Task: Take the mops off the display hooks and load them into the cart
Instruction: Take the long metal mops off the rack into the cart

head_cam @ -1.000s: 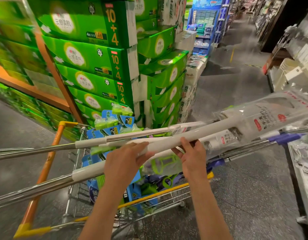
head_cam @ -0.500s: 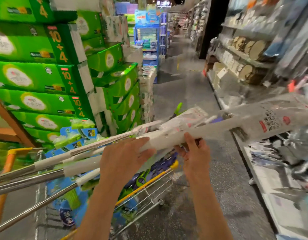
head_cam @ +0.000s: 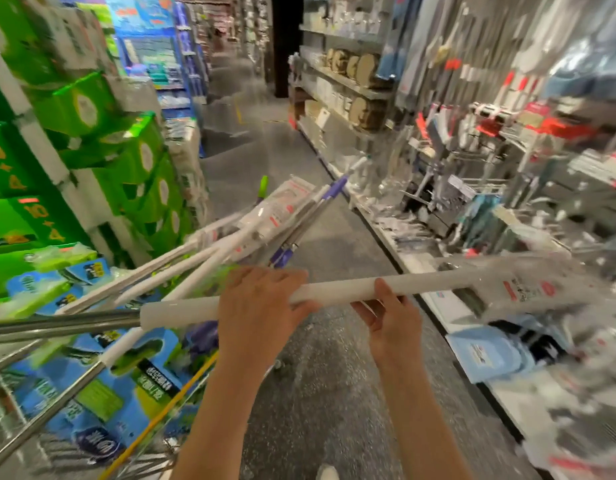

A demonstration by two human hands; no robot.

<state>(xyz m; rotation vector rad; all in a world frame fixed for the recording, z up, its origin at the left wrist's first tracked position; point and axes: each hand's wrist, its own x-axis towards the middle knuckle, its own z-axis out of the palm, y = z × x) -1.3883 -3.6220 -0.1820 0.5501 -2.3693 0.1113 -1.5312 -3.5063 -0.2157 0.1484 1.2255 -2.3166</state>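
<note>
I hold one mop (head_cam: 337, 291) level across the aisle; it has a white foam sleeve, a steel pole to the left and a plastic-wrapped head with red print at the right. My left hand (head_cam: 261, 306) lies over the sleeve with fingers wrapped on it. My right hand (head_cam: 391, 315) grips the sleeve from below, thumb up against it. Several other mops (head_cam: 209, 251) with white sleeves and purple handle ends lie slanted in the cart (head_cam: 168, 410) at lower left, their wrapped heads pointing up the aisle.
Blue and green packages fill the cart. Stacked green boxes (head_cam: 74, 161) stand on the left. A display rack (head_cam: 507, 140) of hanging cleaning tools and low white shelves runs along the right. The grey aisle floor (head_cam: 320, 393) stretches ahead between them.
One mop has come apart from the bundle, which now lies in the cart. My view has swung right toward the rack. Both hands still hold the mop's sleeve.
</note>
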